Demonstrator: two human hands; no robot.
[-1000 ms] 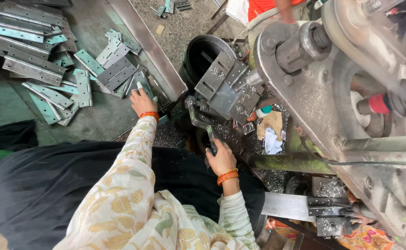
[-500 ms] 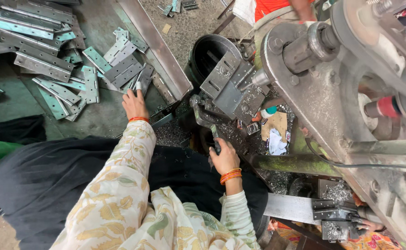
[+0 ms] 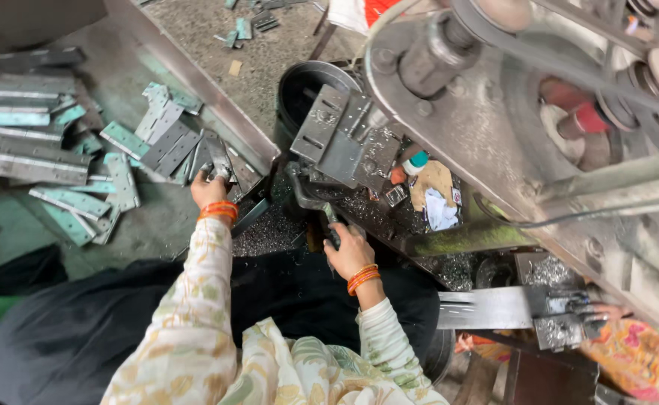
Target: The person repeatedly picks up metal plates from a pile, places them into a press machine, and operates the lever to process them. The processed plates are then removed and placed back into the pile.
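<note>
My left hand, with orange bangles at the wrist, is closed on a grey metal hinge plate at the edge of a heap of hinge plates on a metal tray. My right hand, also with orange bangles, grips a dark lever handle under the die block of a large press machine. Metal shavings lie between the two hands.
Long metal strips are stacked at the far left. A dark round bin stands behind the die. Rags and a small bottle lie on the machine bed. Another person's hand rests by a metal bar at lower right.
My left hand has stayed at the hinge pile and closed on a plate there. My right hand has kept hold of the lever handle. The camera has shifted slightly.
</note>
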